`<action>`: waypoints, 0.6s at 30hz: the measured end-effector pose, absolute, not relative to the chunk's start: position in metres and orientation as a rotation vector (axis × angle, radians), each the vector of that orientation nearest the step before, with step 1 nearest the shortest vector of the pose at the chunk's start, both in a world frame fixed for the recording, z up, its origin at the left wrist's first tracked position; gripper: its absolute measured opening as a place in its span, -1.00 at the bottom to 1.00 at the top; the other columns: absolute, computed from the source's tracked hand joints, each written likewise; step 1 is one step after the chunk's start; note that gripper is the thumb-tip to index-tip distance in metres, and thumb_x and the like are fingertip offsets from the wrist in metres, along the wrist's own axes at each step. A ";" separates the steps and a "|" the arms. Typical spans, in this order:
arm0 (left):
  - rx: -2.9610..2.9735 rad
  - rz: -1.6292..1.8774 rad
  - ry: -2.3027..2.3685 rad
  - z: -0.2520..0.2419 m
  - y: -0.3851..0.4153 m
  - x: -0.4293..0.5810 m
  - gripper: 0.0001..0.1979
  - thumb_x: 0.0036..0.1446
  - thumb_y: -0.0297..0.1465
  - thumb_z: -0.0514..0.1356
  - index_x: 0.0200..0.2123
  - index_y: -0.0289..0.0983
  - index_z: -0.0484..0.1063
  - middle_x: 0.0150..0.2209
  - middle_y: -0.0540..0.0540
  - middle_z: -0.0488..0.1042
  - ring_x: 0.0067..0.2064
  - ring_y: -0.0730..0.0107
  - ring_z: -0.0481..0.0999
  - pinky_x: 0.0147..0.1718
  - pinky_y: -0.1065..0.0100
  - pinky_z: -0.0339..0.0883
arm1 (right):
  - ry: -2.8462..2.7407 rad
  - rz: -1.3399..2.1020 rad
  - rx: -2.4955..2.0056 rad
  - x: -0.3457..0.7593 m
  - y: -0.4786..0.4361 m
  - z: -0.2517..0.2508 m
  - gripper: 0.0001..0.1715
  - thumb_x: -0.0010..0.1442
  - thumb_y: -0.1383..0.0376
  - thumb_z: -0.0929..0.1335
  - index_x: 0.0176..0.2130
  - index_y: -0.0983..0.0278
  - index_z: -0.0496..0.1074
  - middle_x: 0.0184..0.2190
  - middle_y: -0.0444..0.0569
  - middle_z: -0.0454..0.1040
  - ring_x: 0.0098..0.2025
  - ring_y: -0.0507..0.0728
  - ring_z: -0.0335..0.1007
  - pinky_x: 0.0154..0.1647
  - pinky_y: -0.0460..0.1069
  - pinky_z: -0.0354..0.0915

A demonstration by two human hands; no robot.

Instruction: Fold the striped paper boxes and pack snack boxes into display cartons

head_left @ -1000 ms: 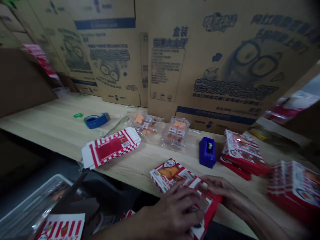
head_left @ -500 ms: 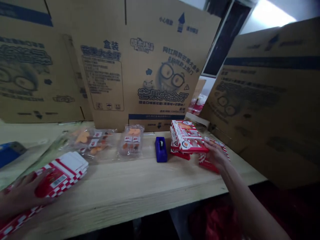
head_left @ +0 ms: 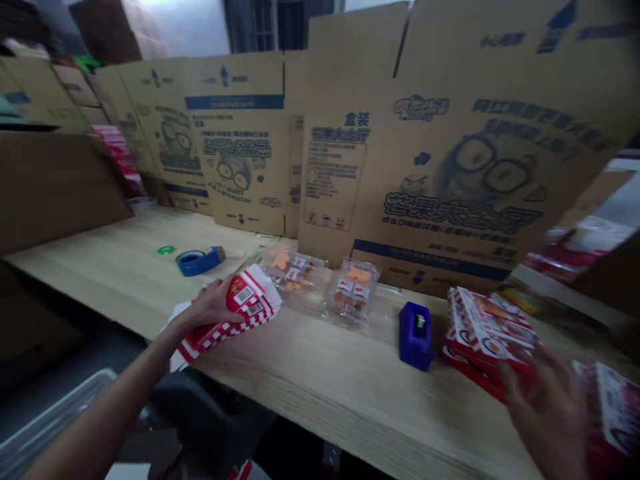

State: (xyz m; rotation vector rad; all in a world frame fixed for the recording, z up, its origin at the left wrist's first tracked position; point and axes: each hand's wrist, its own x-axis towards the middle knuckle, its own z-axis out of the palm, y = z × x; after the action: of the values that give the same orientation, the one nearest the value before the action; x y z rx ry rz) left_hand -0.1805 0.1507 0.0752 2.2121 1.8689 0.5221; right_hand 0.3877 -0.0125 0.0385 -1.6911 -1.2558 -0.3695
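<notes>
On the wooden bench [head_left: 320,380], left hand [head_left: 213,305] grips the flat cartons [head_left: 240,313] at the near edge.
Beside the filled boxes [head_left: 487,323], right hand [head_left: 550,407] hangs open, fingers spread; pinching only the top carton, I reckon, keeps the rest from fanning out.

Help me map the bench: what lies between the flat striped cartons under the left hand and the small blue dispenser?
In the head view, two clear snack packs lie between the cartons and the dispenser; nearer the edge, bare table.
</notes>
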 end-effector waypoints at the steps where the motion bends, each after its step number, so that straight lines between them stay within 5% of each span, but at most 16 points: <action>1: 2.237 0.542 1.842 0.080 0.140 -0.172 0.09 -0.39 -0.14 0.41 0.23 -0.36 0.09 0.08 -0.38 0.34 0.08 -0.21 0.34 0.04 -0.01 0.19 | -1.312 -0.249 -1.588 0.361 -0.010 0.036 -0.71 0.04 0.10 0.37 -0.24 0.18 0.46 0.11 0.17 0.32 0.19 0.41 0.19 0.17 0.30 0.11; 4: 2.296 0.703 1.679 0.089 0.096 -0.129 0.12 -0.38 -0.13 0.42 0.26 -0.31 0.04 0.18 -0.36 0.24 0.17 -0.22 0.24 0.11 0.01 0.15 | -1.349 0.471 -1.432 0.265 -0.002 0.029 -0.65 -0.02 0.09 0.45 -0.22 0.16 0.46 -0.05 0.11 0.46 0.05 0.36 0.36 0.11 0.29 0.23; 8: 2.270 0.891 1.360 0.078 0.036 -0.055 0.18 -0.36 -0.20 0.43 0.31 -0.23 -0.08 0.17 -0.30 0.24 0.15 -0.14 0.28 0.09 0.05 0.21 | -1.229 1.354 -0.960 0.168 0.000 0.019 -0.28 -0.10 0.06 0.50 0.04 0.13 0.33 0.08 0.11 0.41 0.02 0.31 0.43 0.04 0.22 0.33; 15: 2.071 0.999 1.224 0.045 0.003 0.003 0.20 -0.34 -0.32 0.42 0.34 -0.18 -0.16 0.16 -0.31 0.21 0.14 -0.14 0.24 0.07 -0.04 0.22 | -1.132 1.359 -1.105 0.174 -0.024 0.007 -0.53 -0.03 0.07 0.47 -0.12 0.17 0.47 -0.12 0.06 0.56 -0.08 0.34 0.48 -0.02 0.21 0.36; 18: 1.878 1.045 1.184 0.047 0.002 0.005 -0.05 -0.24 -0.40 0.39 0.26 -0.19 0.10 0.10 -0.25 0.32 0.09 -0.02 0.33 0.05 0.08 0.26 | -1.060 1.308 -1.223 0.193 -0.034 -0.004 -0.66 -0.01 0.09 0.47 -0.22 0.20 0.53 -0.21 0.07 0.59 -0.17 0.34 0.51 -0.09 0.20 0.39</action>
State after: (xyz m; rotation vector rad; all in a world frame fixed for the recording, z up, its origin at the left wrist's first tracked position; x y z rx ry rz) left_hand 0.0051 0.0022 0.0466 1.8777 1.1841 1.0451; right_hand 0.1932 -0.0339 -0.0038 -1.2227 -1.0603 1.3079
